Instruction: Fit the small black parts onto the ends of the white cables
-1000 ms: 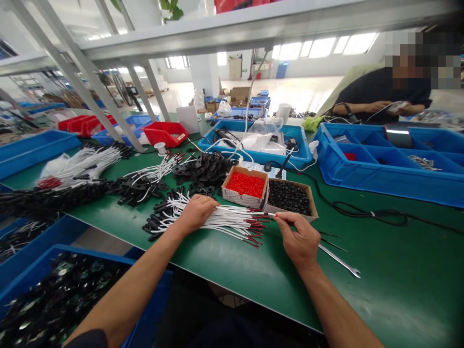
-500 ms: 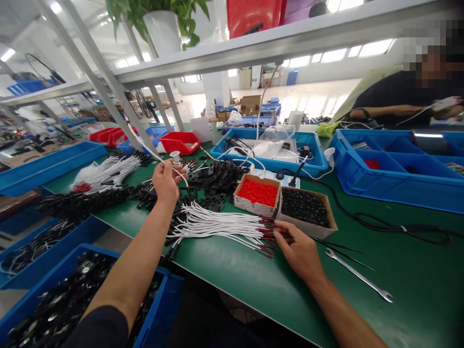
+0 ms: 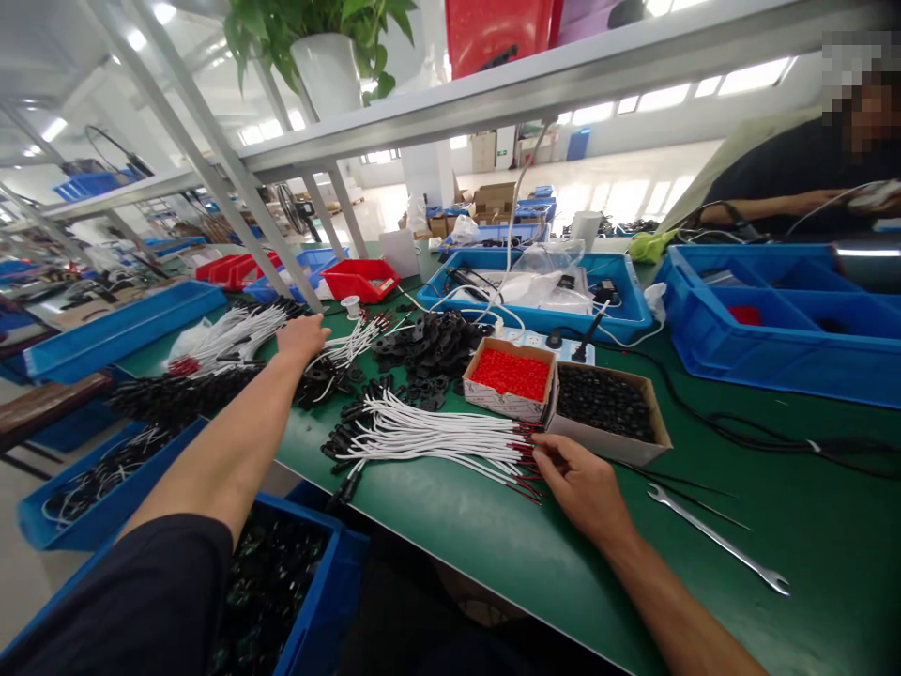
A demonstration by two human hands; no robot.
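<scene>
A bundle of white wires with black plugs at one end and red tips at the other lies on the green table. My right hand rests at the red tips, fingers curled and pinched on them. My left hand is stretched far out to the left, fingers flat over a second heap of white wires with black plugs. Just behind the bundle stand a cardboard box of red caps and a cardboard box of small black parts.
A wrench lies right of my right hand. A heap of black parts, blue trays and a black cable lie further back. A blue bin stands below the table's edge. A co-worker's arm is at the far right.
My left hand let go of the bundle, lifted one white wire up and to the left, then came down over the far heap. My right hand dropped onto the red tips.
</scene>
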